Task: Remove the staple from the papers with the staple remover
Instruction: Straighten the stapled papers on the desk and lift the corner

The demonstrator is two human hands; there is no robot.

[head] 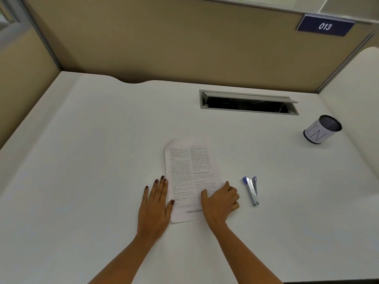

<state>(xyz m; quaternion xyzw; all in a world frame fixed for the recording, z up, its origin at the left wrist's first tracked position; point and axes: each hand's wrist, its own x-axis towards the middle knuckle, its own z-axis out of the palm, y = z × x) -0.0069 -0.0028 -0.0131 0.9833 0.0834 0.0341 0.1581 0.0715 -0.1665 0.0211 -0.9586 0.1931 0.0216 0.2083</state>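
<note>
The printed papers [189,173] lie flat on the white desk [92,160] in front of me. My left hand [155,203] rests flat on the desk at the papers' left edge, fingers together, thumb touching the sheet. My right hand [220,201] sits on the papers' lower right corner with its fingers curled; whether it pinches the sheet is hidden. A silver and blue staple remover [251,190] lies on the desk just right of my right hand, untouched. The staple itself is too small to make out.
A white cylindrical pen cup [320,130] stands at the far right. An open cable slot [248,104] is set into the desk behind the papers. Beige partition walls [164,44] enclose the desk at the back and left.
</note>
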